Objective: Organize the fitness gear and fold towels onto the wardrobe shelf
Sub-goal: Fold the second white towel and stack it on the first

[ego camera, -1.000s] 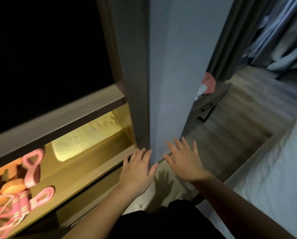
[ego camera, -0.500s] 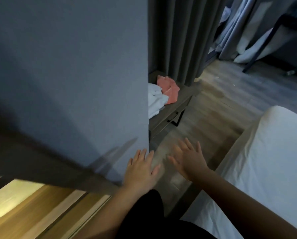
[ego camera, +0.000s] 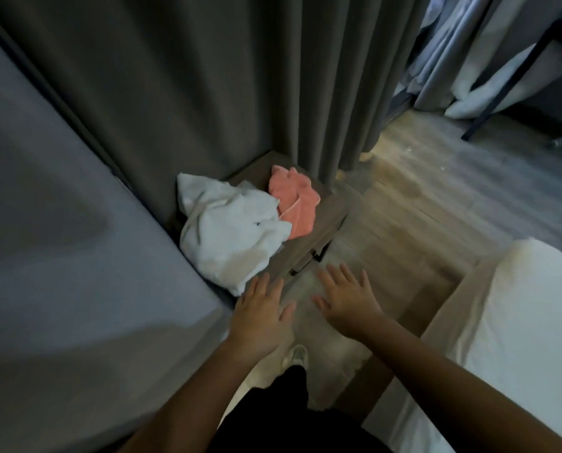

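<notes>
While both hands hover with fingers [ego camera: 262,284] spread, holding nothing, the crumpled white towel [ego camera: 227,233] lies on the low tabletop [ego camera: 330,207] just ahead of the left hand [ego camera: 260,317]. The pink towel [ego camera: 294,204] sits beyond, touching it. The right hand [ego camera: 346,299] is farther off.

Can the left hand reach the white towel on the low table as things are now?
Probably yes. The left hand is open and empty, close to the near edge of the white towel, and nothing lies between them.
</notes>
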Demonstrator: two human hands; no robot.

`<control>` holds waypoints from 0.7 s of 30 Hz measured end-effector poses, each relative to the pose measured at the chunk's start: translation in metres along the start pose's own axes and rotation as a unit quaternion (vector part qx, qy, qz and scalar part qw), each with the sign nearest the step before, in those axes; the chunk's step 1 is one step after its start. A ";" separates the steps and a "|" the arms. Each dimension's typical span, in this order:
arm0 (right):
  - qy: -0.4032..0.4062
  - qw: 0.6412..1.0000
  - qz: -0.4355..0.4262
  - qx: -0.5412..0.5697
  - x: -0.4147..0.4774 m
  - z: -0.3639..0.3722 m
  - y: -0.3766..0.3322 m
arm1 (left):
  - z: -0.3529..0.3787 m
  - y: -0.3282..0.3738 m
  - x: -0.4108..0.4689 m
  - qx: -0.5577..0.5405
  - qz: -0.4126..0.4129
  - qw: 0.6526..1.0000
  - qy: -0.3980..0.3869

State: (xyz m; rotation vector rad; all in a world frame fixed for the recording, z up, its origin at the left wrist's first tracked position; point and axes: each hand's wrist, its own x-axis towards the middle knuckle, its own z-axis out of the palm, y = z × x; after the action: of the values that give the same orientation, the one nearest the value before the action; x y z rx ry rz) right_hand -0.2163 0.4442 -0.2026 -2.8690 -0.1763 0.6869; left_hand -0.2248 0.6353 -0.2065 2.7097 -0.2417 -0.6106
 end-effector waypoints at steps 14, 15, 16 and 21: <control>-0.070 0.976 -0.204 -0.036 0.195 -0.060 0.031 | -0.009 0.001 0.143 -0.042 -0.289 0.956 0.039; -0.084 0.971 -0.218 -0.044 0.208 -0.062 0.030 | -0.009 -0.001 0.150 -0.047 -0.321 0.945 0.039; -0.098 0.966 -0.234 -0.059 0.221 -0.064 0.029 | -0.009 -0.005 0.157 -0.050 -0.350 0.934 0.045; -0.145 0.934 -0.314 -0.093 0.292 -0.064 0.007 | -0.004 -0.032 0.183 -0.082 -0.443 0.887 0.104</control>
State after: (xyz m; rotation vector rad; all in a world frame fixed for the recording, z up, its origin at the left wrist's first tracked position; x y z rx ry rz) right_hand 0.0724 0.4735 -0.2760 -2.5988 -1.1920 0.9735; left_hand -0.0567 0.6226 -0.2855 2.5729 1.1048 -0.5079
